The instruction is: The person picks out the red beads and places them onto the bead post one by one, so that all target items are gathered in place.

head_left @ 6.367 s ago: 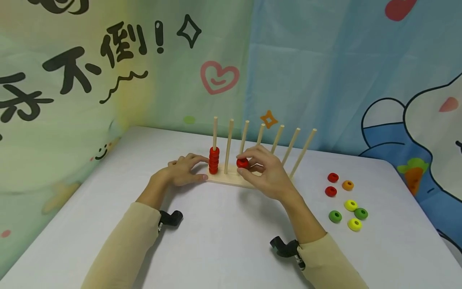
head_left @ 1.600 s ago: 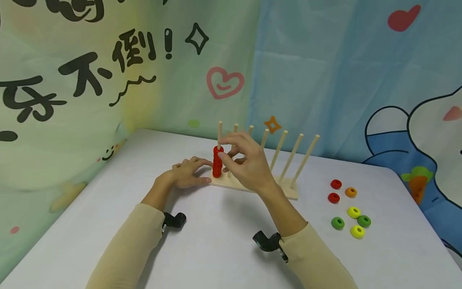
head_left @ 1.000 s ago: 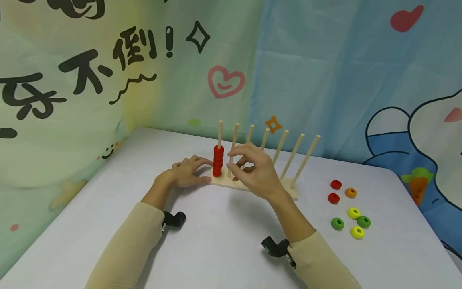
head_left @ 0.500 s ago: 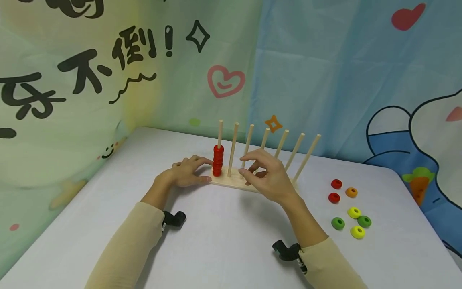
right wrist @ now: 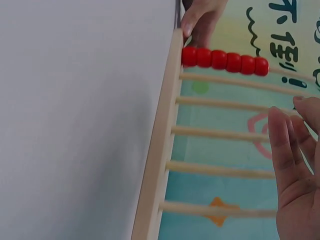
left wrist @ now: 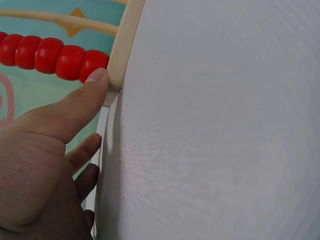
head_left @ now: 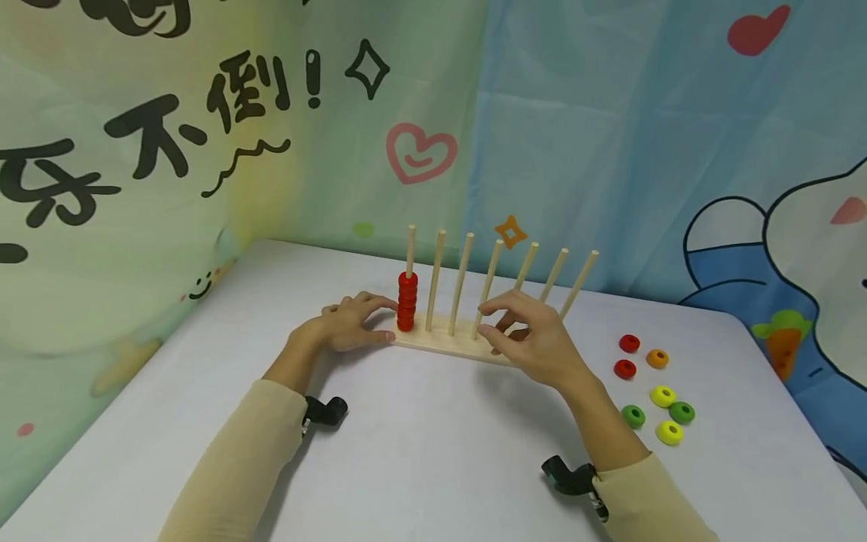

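A wooden peg board (head_left: 443, 343) with several upright pegs stands toward the back of the table. Red beads (head_left: 407, 302) are stacked on its leftmost peg, and the pegs beside it are bare where they show. At the board's left end my left hand (head_left: 348, 325) holds the base, thumb at the front corner and index finger at the back. In the left wrist view the thumb (left wrist: 82, 102) lies by the lowest bead. My right hand (head_left: 535, 337) hovers before the right-hand pegs, its thumb and fingers apart with nothing between them. It hides the board's right end.
On the white table (head_left: 420, 452), to the right, lie two red beads (head_left: 625, 369), an orange bead (head_left: 657, 358), yellow beads (head_left: 669, 433) and green beads (head_left: 633, 416). A printed cloth (head_left: 576, 128) hangs behind the table.
My right hand brought a red bead to the left peg, where the stack is now one bead taller, let go and moved right, away from it. The left hand stays at the board's end.
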Motion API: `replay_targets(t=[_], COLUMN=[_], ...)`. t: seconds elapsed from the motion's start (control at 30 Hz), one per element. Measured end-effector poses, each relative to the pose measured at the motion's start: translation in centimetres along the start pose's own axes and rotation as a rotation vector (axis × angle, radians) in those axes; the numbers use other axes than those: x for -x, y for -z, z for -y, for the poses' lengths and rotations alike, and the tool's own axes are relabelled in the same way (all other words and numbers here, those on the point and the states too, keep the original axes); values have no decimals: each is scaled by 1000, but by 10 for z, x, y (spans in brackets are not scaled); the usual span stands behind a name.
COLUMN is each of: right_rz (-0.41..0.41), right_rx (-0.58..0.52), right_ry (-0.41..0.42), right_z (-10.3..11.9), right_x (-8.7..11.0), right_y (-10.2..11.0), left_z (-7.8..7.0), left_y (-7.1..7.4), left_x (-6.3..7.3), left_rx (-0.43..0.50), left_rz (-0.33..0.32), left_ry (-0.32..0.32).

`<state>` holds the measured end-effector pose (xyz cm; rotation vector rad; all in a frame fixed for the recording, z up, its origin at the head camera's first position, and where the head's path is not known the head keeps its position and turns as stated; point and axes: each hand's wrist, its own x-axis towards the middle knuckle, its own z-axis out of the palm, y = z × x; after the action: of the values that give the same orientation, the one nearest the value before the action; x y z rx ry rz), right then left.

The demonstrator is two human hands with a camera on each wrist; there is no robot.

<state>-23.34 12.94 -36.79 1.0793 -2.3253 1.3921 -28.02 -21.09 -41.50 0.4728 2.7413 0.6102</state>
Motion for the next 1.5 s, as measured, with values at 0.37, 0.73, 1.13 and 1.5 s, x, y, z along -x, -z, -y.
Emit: replay_targets(t=[0.37, 0.73, 1.13, 1.5], right_rz=[-2, -20, -43, -44], right_rx=[113, 179, 326, 341], right_ry=[-71, -135, -174, -197], right_z=[-17, -28, -42, -48], right_x=[20, 34, 52, 64], right_y=[26, 43, 66, 77], left_z=[-4, -4, -2, -2], left_y=[5, 3, 0, 0], left_x=[2, 1, -1, 2], left_rx=[-3, -1, -10, -9], left_rz=[-3, 1, -1, 4], left_ry=[0, 1, -11, 4])
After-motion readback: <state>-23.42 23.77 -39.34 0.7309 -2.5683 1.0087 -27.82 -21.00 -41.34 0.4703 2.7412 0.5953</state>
